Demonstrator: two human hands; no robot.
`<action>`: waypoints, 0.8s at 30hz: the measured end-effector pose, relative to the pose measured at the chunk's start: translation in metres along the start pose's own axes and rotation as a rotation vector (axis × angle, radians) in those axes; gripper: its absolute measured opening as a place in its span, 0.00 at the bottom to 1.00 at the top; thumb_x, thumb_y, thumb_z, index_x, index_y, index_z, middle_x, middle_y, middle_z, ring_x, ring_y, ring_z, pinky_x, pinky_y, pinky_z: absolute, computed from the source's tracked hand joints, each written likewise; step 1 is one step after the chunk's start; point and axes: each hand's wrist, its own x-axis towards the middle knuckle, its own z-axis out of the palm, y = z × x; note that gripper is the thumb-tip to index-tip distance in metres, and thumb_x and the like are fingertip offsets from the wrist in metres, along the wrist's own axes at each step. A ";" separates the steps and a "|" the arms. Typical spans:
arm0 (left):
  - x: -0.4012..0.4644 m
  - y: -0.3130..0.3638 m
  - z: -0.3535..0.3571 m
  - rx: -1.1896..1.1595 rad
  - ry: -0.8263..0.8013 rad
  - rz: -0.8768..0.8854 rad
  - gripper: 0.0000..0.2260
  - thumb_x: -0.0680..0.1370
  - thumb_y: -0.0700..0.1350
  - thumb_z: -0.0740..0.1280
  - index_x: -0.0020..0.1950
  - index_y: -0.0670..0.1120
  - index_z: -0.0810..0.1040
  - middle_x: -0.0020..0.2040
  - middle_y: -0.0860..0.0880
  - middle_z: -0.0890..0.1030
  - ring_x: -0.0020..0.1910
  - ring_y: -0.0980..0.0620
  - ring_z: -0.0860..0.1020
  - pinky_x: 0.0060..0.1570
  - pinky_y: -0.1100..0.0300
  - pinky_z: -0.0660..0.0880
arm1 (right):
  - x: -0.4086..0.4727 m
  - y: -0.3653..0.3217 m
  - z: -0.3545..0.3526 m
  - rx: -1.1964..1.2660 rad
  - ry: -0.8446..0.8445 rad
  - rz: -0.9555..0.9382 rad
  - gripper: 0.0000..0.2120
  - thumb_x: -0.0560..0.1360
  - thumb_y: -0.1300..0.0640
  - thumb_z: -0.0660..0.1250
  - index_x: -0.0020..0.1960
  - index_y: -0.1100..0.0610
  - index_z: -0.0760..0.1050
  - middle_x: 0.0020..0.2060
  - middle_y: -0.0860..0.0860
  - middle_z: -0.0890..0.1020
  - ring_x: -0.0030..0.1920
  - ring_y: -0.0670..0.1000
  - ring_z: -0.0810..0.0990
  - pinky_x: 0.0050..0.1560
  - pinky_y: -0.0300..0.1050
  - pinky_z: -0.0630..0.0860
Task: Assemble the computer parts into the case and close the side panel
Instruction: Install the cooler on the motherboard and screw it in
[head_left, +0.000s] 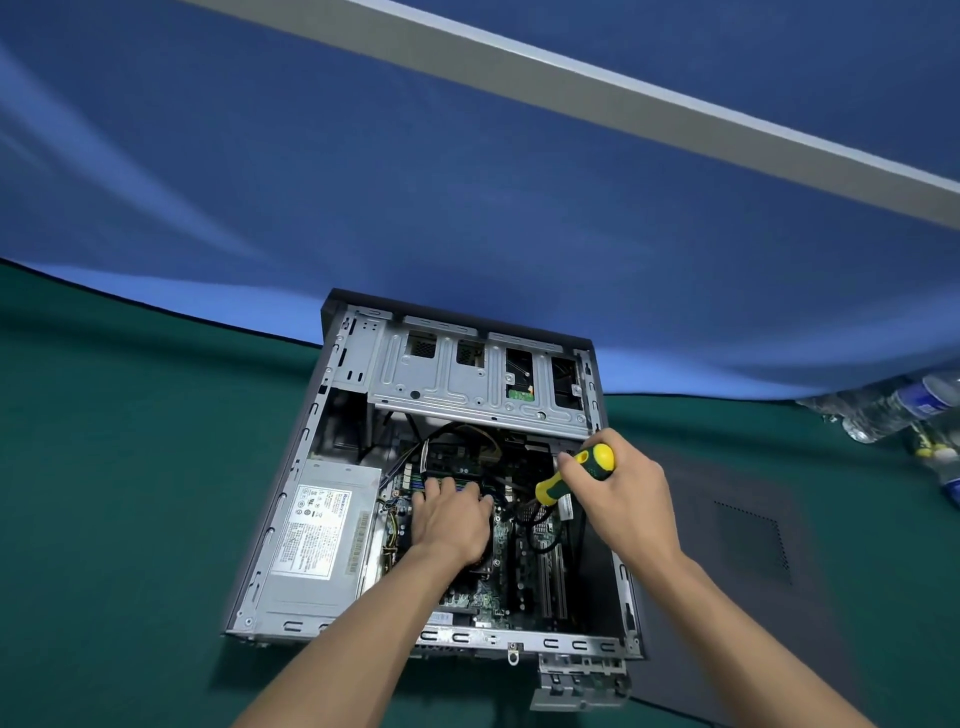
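The case (332, 405) lies open on its side on the green bench (130, 493), its far end against a blue cloth (467, 182). Inside, the power supply (317, 535) sits at the left, the drive cage (467, 374) at the far end, the motherboard (498, 566) in the middle. The left hand (452, 519) rests palm down on the motherboard, fingers (434, 488) slightly spread and pressing on the parts below. The right hand (618, 493) grips a yellow-green screwdriver (576, 473), fingers curled tight round its handle, the shaft pointing down into the case. The side panel (737, 530) lies flat on the bench just right of the case. Plastic bottles (893, 405) lie at the far right.
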 end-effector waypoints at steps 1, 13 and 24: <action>0.000 0.000 0.000 -0.004 0.002 -0.004 0.20 0.82 0.55 0.49 0.65 0.47 0.72 0.65 0.45 0.71 0.65 0.45 0.64 0.66 0.50 0.59 | -0.001 0.000 0.000 0.002 -0.002 -0.002 0.12 0.73 0.47 0.68 0.36 0.51 0.70 0.25 0.39 0.75 0.25 0.42 0.70 0.24 0.32 0.64; 0.000 0.004 0.003 0.102 0.029 0.012 0.20 0.83 0.53 0.47 0.66 0.45 0.70 0.66 0.43 0.71 0.64 0.43 0.65 0.64 0.48 0.60 | -0.001 -0.003 -0.001 0.038 0.003 0.001 0.11 0.73 0.48 0.69 0.36 0.50 0.70 0.26 0.41 0.76 0.25 0.43 0.70 0.25 0.32 0.65; 0.008 0.008 -0.001 0.181 0.060 0.021 0.21 0.83 0.53 0.46 0.57 0.46 0.76 0.55 0.43 0.80 0.62 0.41 0.70 0.62 0.46 0.65 | 0.019 -0.045 -0.011 -0.512 -0.131 -0.025 0.12 0.71 0.45 0.65 0.36 0.53 0.70 0.27 0.47 0.72 0.32 0.54 0.72 0.27 0.41 0.60</action>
